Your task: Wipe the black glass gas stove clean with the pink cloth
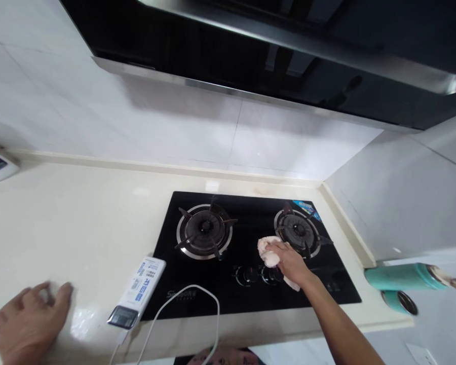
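My right hand is closed on a pale pink cloth and presses it on the black glass gas stove. The cloth lies just left of the right burner, and a corner of it hangs out below my palm. Two control knobs, among them the left knob, sit just in front of the cloth. My left hand rests on the cream countertop at the lower left, its fingers bent a little and the thumb apart, with nothing in it.
A white power bank lies against the stove's left front edge, and its white cable loops over the stove. Left burner has raised supports. A teal holder hangs at the right. Above is a black range hood.
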A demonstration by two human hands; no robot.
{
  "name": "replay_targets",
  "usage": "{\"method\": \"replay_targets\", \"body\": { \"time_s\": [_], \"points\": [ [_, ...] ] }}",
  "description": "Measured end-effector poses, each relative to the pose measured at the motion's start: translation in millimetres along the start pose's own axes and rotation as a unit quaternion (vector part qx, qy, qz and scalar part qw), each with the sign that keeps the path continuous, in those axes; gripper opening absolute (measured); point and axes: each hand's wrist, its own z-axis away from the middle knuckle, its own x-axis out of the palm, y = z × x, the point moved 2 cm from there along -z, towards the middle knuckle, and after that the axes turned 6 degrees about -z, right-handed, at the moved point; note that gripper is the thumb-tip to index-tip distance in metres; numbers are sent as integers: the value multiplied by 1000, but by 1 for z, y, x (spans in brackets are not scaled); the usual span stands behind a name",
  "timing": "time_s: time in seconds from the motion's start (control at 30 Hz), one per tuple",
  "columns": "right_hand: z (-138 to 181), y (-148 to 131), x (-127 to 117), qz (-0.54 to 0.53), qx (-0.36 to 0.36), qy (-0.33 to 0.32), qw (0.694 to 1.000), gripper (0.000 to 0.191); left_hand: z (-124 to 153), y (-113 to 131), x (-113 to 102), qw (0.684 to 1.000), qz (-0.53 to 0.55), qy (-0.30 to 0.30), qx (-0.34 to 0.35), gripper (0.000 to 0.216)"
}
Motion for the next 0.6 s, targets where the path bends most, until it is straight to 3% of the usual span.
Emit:
{"method": "replay_targets", "body": {
  "time_s": [0.23,0.4,0.5,0.6],
  "points": [
    [-26,-29,-9,37,29,4,999,74,4,0,-1,1000,16,10,4,80],
    [-47,-61,0,49,13,-51,997,88,8,3,-5,1000,19,9,10,77],
    [-60,-74,4,33,16,-59,998,75,7,1,-4,1000,14,1,1,80],
    [-81,-83,5,30,31,-1,999,59,5,-2,0,1000,10,-4,-3,82]
  ]
}}
